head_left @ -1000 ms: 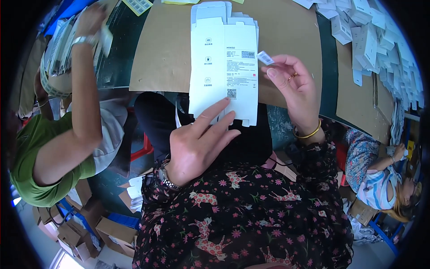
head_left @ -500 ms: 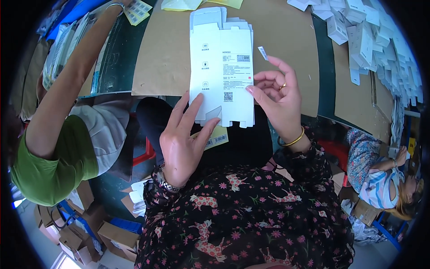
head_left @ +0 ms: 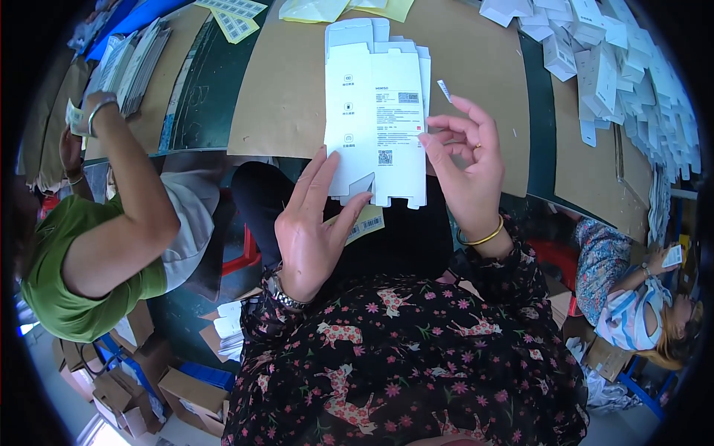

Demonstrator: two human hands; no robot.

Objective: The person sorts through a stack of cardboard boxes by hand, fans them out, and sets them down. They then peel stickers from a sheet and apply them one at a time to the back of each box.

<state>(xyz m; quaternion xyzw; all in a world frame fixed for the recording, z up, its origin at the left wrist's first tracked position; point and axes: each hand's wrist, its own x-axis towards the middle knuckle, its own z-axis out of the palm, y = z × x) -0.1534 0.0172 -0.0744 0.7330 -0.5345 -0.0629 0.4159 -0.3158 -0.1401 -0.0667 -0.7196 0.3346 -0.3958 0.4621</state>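
Observation:
A stack of flattened white cartons (head_left: 353,167) stands out over the table's near edge, the top one printed with small icons, text and a square code. My left hand (head_left: 309,230) grips its lower left, fingers along the side and thumb at the bottom by a notched flap. Below that thumb, a yellow sheet of barcode labels (head_left: 367,225) shows partly, over my lap. A small white barcode label (head_left: 445,91) clings to the index fingertip of my right hand (head_left: 468,152). The right thumb touches the cartons' right edge, and the other fingers curl.
Brown board (head_left: 275,97) covers the table. Label sheets (head_left: 232,16) and yellow paper (head_left: 387,9) lie at the far side. White boxes (head_left: 595,82) heap at the far right. A co-worker in green (head_left: 97,253) sits left; another person (head_left: 632,312) sits right, holding a white item.
The cartons and both my hands have shifted slightly right. The co-worker on the left has drawn an arm back from the label sheets. The person on the right now holds up a small white item.

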